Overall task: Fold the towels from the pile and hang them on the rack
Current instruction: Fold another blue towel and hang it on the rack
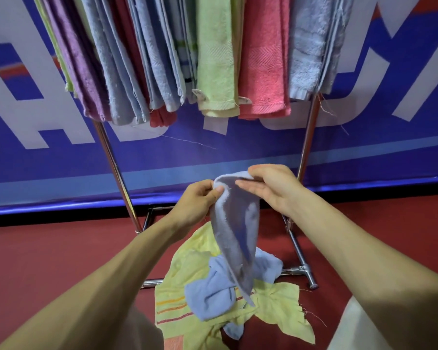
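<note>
Both hands hold a blue towel [235, 228] up before the rack [116, 170]: left hand [197, 202] pinches its top corner, right hand [268, 188] grips the top edge; it dangles over the floor pile [225, 299].

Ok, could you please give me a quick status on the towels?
Left hand, right hand pinch blue towel, hanging. Pile on floor below. Rack crowded, nothing blocking.

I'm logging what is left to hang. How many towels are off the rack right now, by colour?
Held blue towel, pinched by left hand and right hand: 1
Crumpled blue towel on the floor: 1 that I can tell apart
Yellow towel under it: 1 that I can tell apart
Total: 3, perhaps more hidden in the folds.
</note>
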`<state>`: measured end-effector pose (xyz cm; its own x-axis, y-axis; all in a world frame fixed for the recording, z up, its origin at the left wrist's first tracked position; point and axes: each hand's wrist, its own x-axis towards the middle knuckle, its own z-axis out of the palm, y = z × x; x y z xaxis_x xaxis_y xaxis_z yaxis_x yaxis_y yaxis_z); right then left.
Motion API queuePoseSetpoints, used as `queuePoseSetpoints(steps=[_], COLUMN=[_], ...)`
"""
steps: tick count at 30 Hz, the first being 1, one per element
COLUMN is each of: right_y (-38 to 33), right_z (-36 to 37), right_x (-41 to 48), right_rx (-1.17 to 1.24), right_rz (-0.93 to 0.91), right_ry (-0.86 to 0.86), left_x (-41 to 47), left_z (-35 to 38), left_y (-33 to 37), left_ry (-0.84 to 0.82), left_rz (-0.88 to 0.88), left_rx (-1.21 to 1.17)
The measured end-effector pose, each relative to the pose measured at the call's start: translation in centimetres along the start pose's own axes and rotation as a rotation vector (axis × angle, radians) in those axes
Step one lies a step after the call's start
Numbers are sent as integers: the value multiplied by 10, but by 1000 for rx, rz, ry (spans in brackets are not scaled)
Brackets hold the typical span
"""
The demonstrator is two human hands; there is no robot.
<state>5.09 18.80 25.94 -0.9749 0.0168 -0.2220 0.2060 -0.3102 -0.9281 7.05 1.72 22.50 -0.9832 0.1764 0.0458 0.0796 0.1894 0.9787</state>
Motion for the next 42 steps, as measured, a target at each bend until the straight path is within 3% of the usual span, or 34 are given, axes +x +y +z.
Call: queuePoseSetpoints(steps=[5, 10, 14, 17, 24, 31, 37, 42], right_y=[1, 5, 14, 22, 10, -2, -22, -25], right_z=[8, 4, 2, 2, -3, 4, -1, -14], right_x=[-9, -7, -9, -8, -8, -7, -4, 1], right_rx=[-263, -733, -627, -727, -879, -333, 131, 188], right_rz=[-168, -396, -21, 11, -191, -280, -222, -202], right_ry=[-269, -383, -555, -587, -494, -349, 25, 285], left_x=[-3, -9, -10, -12, -11, -10, -8, -7], left_z=[-4, -8, -16, -22, -31, -26, -21, -24], left_y=[10, 12, 17, 21, 18, 12, -1, -10], left_ry=[-65, -235, -215, -187, -94, -223, -270, -271], left_rz=[52, 73, 41, 24, -36, -57, -148, -232], left_rx=[53, 99, 104, 54, -59, -24, 155, 311])
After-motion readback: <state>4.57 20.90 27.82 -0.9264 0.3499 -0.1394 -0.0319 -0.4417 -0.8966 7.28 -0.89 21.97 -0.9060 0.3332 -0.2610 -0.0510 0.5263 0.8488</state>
